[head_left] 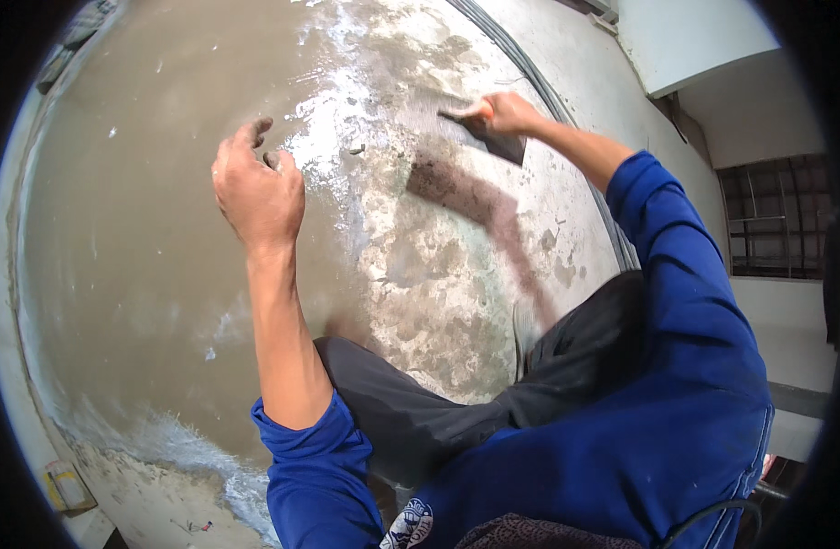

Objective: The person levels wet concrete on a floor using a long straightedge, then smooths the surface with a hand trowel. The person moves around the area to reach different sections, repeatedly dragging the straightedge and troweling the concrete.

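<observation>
My right hand [509, 115] is wrapped round the orange handle of a flat plastering trowel [505, 146]. The trowel is over the rough, patchy concrete [438, 302], and its blade is partly blurred by motion. My left hand [260, 192] hangs over the smooth, wet grey-brown coating [155, 256], its fingers curled and smeared with grey. A gap shows between thumb and fingers, with nothing visible in them. A whitish wet strip [333, 119] runs between the coating and the bare concrete. Beneath the trowel falls a dark shadow.
Dark cables [539, 82] curve along the right side of the concrete. My bent legs [420, 416] are close to the work surface. A dark grille [775, 220] is set in the far right wall. At the lower left rim lies a yellowish packet [68, 485].
</observation>
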